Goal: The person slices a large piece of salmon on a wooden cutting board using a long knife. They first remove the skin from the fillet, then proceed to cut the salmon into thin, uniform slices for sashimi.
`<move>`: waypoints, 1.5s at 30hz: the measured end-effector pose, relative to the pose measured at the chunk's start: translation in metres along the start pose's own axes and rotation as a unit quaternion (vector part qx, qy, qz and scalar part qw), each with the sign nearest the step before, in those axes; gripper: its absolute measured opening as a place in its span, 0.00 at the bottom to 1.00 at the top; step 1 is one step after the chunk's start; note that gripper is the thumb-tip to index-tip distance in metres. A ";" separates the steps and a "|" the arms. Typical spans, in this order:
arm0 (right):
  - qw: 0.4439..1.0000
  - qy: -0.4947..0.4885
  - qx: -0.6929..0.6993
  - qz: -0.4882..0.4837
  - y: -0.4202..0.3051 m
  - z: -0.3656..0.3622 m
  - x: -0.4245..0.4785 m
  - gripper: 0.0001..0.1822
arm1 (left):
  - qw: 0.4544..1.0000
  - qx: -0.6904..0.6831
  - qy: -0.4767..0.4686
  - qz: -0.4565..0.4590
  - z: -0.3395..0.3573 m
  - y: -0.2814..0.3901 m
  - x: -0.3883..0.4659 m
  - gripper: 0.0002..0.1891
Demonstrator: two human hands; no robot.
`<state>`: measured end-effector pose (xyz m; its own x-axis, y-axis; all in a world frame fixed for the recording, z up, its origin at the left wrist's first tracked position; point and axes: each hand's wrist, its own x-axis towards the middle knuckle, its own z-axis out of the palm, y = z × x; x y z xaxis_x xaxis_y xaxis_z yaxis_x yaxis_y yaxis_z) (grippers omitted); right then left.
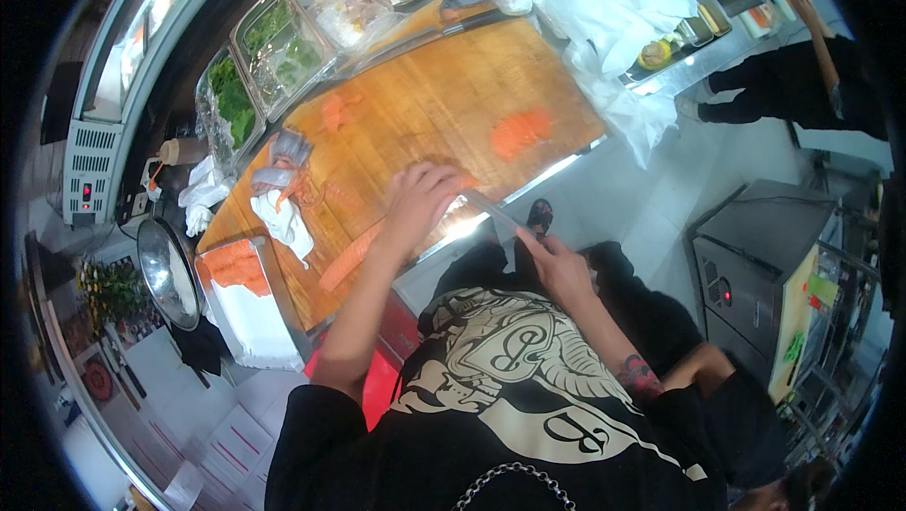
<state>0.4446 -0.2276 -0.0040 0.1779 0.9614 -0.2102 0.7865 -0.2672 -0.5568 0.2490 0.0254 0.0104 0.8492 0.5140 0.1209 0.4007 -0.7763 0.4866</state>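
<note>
On a wooden cutting board [425,100], my left hand [425,199] presses on the end of a salmon fillet piece [352,254] that runs back beneath my wrist. My right hand [559,267] grips the handle of a long knife [499,211], its blade lying at the fingertips of my left hand. Cut salmon slices [520,134] lie in a pile near the board's right end. A small salmon piece [340,111] rests toward the far side. Strips of fish skin [289,150] and trimmings sit beside a white cloth [281,222] at the left.
A metal tray [258,320] of salmon on white paper stands at the board's left end, by a metal bowl [168,274]. Greens in containers [283,47] and a second knife [460,26] lie along the far edge. White plastic bags [616,8] crowd the right corner. Other people stand at right.
</note>
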 end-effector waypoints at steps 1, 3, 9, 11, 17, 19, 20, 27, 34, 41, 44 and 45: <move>1.000 -0.009 0.005 0.013 -0.002 -0.006 -0.004 0.36 | 0.999 -0.004 -0.039 0.026 -0.002 -0.003 0.007 0.15; 0.999 -0.026 0.014 0.040 -0.007 -0.017 -0.013 0.35 | 0.994 -0.025 -0.094 0.043 -0.007 -0.008 0.022 0.13; 0.998 -0.007 0.046 0.042 0.003 -0.023 -0.034 0.34 | 0.971 -0.072 -0.214 0.075 -0.013 -0.018 0.054 0.07; 0.997 -0.016 0.061 0.054 0.009 -0.026 -0.042 0.33 | 0.971 -0.110 -0.200 0.071 -0.012 -0.014 0.066 0.06; 0.996 -0.022 0.063 0.051 0.023 -0.027 -0.057 0.35 | 0.987 -0.132 -0.093 -0.010 0.022 -0.011 0.087 0.09; 0.996 -0.025 0.064 0.049 0.025 -0.026 -0.058 0.36 | 0.973 -0.185 -0.082 -0.111 0.019 -0.004 0.090 0.13; 0.997 -0.025 0.064 0.046 0.030 -0.023 -0.060 0.36 | 0.973 -0.192 -0.031 -0.122 0.018 -0.005 0.085 0.14; 1.000 -0.008 0.018 0.012 0.018 -0.005 -0.025 0.38 | 0.937 -0.209 0.162 -0.227 -0.012 -0.007 -0.023 0.13; 0.994 0.024 -0.003 -0.108 -0.022 0.014 0.048 0.35 | 0.970 -0.060 0.185 -0.148 0.004 0.009 -0.066 0.14; 0.995 -0.007 0.001 -0.096 -0.038 0.008 0.062 0.33 | 0.967 -0.020 0.206 -0.150 0.011 0.011 -0.061 0.13; 0.997 -0.017 -0.001 -0.082 -0.036 0.008 0.060 0.33 | 0.967 -0.017 0.203 -0.151 0.011 0.011 -0.059 0.13; 0.997 -0.019 0.002 -0.077 -0.033 0.009 0.058 0.33 | 0.967 -0.019 0.202 -0.153 0.011 0.010 -0.059 0.12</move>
<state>0.4237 -0.1636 -0.0055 0.0319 0.9879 -0.1518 0.8003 -0.1162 -0.5883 0.2068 -0.0172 -0.0016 0.4860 0.8240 0.2913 0.5929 -0.5557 0.5828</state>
